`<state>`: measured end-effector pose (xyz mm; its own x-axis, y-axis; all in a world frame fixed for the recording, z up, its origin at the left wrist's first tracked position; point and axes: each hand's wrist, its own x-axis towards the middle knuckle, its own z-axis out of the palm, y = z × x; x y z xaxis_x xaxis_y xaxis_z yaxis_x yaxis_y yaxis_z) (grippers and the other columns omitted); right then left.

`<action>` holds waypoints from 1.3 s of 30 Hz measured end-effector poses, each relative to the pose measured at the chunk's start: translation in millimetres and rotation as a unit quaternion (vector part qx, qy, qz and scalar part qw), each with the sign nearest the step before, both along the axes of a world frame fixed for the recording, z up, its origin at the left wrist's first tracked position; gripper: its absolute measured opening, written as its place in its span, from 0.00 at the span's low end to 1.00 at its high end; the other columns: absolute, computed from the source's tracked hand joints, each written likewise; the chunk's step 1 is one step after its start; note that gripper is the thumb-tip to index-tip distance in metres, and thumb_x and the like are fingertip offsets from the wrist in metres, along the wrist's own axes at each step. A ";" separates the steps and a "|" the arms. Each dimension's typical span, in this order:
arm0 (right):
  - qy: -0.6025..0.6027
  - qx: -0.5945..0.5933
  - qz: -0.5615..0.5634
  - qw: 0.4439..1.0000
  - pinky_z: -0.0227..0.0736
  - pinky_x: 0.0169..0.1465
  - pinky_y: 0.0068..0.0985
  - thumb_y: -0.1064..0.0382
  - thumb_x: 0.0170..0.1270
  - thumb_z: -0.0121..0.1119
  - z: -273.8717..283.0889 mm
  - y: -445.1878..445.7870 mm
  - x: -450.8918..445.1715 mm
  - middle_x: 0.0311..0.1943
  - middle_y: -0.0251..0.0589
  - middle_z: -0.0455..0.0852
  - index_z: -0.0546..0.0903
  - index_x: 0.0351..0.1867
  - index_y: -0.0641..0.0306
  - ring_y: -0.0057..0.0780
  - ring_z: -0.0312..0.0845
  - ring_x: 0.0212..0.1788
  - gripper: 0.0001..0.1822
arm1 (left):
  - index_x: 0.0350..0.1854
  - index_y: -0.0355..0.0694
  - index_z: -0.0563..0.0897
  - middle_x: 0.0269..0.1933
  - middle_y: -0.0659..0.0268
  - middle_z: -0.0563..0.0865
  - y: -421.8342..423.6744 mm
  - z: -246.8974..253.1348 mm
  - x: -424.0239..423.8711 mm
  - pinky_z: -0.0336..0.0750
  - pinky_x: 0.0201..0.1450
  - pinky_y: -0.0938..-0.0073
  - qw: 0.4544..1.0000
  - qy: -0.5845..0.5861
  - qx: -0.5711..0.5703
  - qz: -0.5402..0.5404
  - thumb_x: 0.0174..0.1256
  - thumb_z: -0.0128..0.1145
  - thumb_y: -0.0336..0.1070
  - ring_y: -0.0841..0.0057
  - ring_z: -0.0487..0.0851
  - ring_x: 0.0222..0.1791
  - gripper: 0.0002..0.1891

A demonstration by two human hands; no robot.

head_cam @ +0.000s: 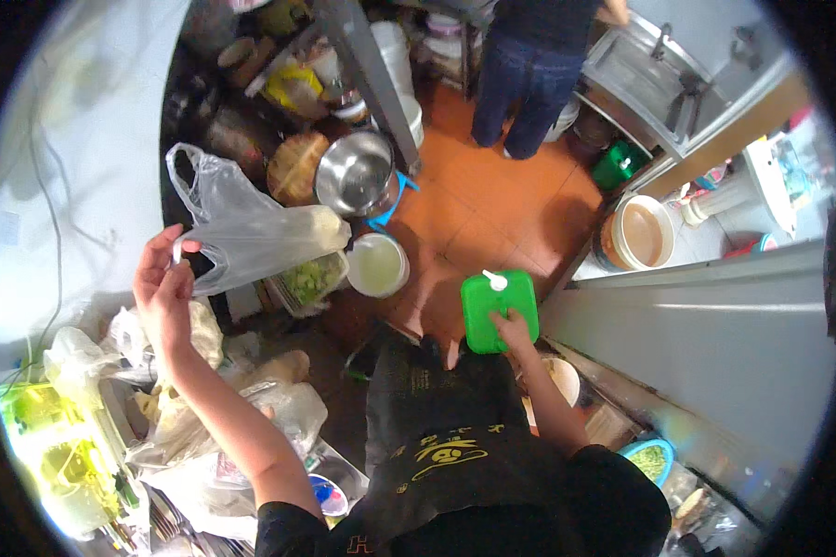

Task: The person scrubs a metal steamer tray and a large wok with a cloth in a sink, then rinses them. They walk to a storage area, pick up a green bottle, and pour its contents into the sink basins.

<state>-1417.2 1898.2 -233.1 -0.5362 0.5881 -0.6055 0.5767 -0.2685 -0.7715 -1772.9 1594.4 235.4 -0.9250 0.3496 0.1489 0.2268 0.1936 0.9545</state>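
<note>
My left hand (167, 278) is raised at the left and pinches one handle of a translucent plastic carrier bag (251, 233). The bag stretches to the right, with something pale bunched in its far end; what it is, I cannot tell. My right hand (514, 330) grips the handle on top of a green plastic jerrycan (480, 328) with a white spout, held upright over the orange tiles in front of me. Past the bag's end are a steel pot (354, 173) and a white bucket of pale liquid (377, 265). Beneath the bag lies a clear container of chopped greens (312, 281).
Another person (529, 69) stands ahead by a steel sink (641, 76). A second green jerrycan (616, 166) sits under the sink, and a bucket of brown liquid (642, 233) is at the right. Plastic bags (202, 473) crowd the lower left; a blue-rimmed basket of greens (649, 461) is lower right.
</note>
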 end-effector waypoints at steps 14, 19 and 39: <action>0.166 -0.048 -0.052 0.984 0.73 0.38 0.26 0.52 0.67 0.69 58.7 13.7 -5.0 0.33 0.33 0.80 0.78 0.53 0.68 0.22 0.75 0.33 0.24 | 0.55 0.39 0.85 0.38 0.78 0.83 134.2 168.5 24.8 0.61 0.37 0.85 0.950 0.245 -0.146 -0.125 0.63 0.57 0.24 0.90 0.71 0.34 0.17; 0.186 -0.039 -0.155 0.970 0.75 0.41 0.27 0.56 0.67 0.70 60.4 14.5 -8.3 0.44 0.37 0.83 0.69 0.68 0.64 0.25 0.77 0.41 0.33 | 0.51 0.35 0.84 0.33 0.76 0.77 115.9 168.9 34.7 0.62 0.43 0.83 0.919 0.260 -0.131 -0.265 0.58 0.52 0.20 0.85 0.71 0.35 0.18; 0.216 -0.118 -0.037 0.968 0.72 0.51 0.26 0.47 0.68 0.69 47.9 -21.7 5.9 0.52 0.37 0.86 0.85 0.57 0.64 0.27 0.78 0.50 0.25 | 0.46 0.32 0.86 0.32 0.68 0.80 95.8 99.6 113.1 0.65 0.41 0.81 0.923 0.109 -0.061 -0.364 0.51 0.47 0.15 0.81 0.74 0.34 0.21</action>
